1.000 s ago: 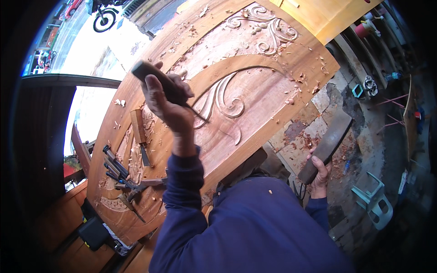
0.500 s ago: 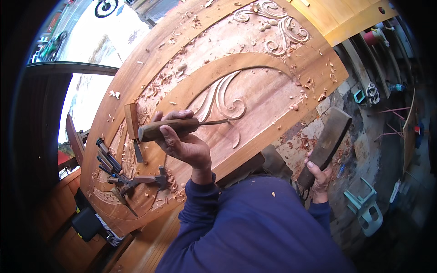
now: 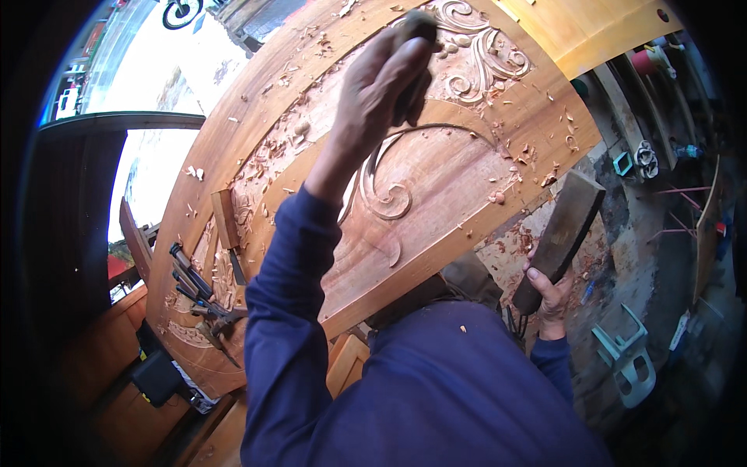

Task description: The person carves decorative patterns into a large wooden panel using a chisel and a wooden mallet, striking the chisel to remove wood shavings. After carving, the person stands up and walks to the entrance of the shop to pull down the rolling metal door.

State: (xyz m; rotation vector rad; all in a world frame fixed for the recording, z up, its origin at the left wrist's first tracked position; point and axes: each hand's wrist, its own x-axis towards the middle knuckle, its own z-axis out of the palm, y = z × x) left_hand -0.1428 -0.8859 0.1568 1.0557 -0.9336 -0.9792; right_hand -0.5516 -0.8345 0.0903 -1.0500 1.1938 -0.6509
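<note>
My left hand (image 3: 381, 93) is raised over the upper part of a carved wooden panel (image 3: 443, 175), closed round a wood-carving chisel. The dark butt of the chisel's handle (image 3: 420, 26) sticks out past my fingers; most of the tool is hidden by my hand. A carved scroll (image 3: 389, 204) in relief lies just below my wrist. Off the panel's right edge, my right hand (image 3: 554, 296) grips a long, flat-sided wooden mallet (image 3: 562, 233), its thick end pointing up and away.
Wood shavings (image 3: 272, 152) litter the panel. At its left lie a wooden-handled chisel (image 3: 226, 222) and a cluster of carving tools (image 3: 191, 276). A pale green plastic stool (image 3: 629, 354) stands on the floor at right. Yellow boards (image 3: 603, 31) lie beyond.
My left hand has swung up and away with the chisel, from the panel's middle toward its far carving. My right hand with the mallet has barely moved.
</note>
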